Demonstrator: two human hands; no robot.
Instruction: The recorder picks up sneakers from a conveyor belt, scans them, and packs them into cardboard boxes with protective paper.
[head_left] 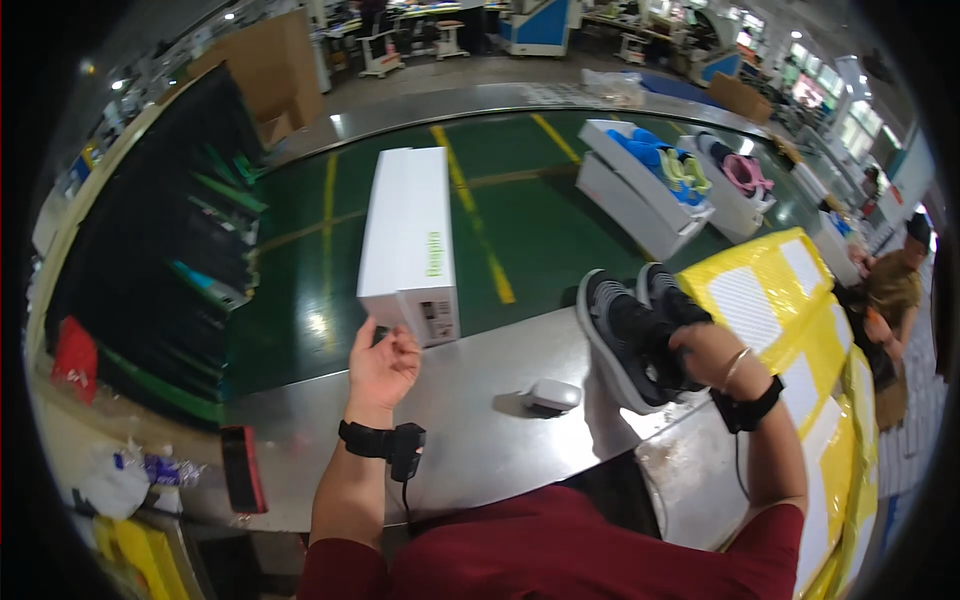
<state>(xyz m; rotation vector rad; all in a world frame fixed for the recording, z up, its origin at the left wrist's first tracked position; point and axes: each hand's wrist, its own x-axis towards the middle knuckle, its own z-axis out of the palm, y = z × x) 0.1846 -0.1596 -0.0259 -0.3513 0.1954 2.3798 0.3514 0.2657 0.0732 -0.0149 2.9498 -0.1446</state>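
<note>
A closed white shoe box (408,225) lies lengthwise on the green conveyor belt, its near end by the metal edge. At that end is my left hand (385,365), palm up, thumb apart from loosely curled fingers. The fingertips are close against the box's lower edge; whether they touch cannot be made out. To the right, a pair of black sneakers (632,345) with grey soles rests on the metal ledge. My right hand (708,355) is closed over their heel and collar area, its fingers partly hidden. Black straps with small devices circle both wrists.
A grey computer mouse (553,396) sits on the metal ledge (480,370) between my hands. Open boxes with blue shoes (660,160) and pink-grey shoes (742,172) stand farther right on the belt. A yellow-taped stack (765,300) borders my right, a red-edged phone (243,470) my left.
</note>
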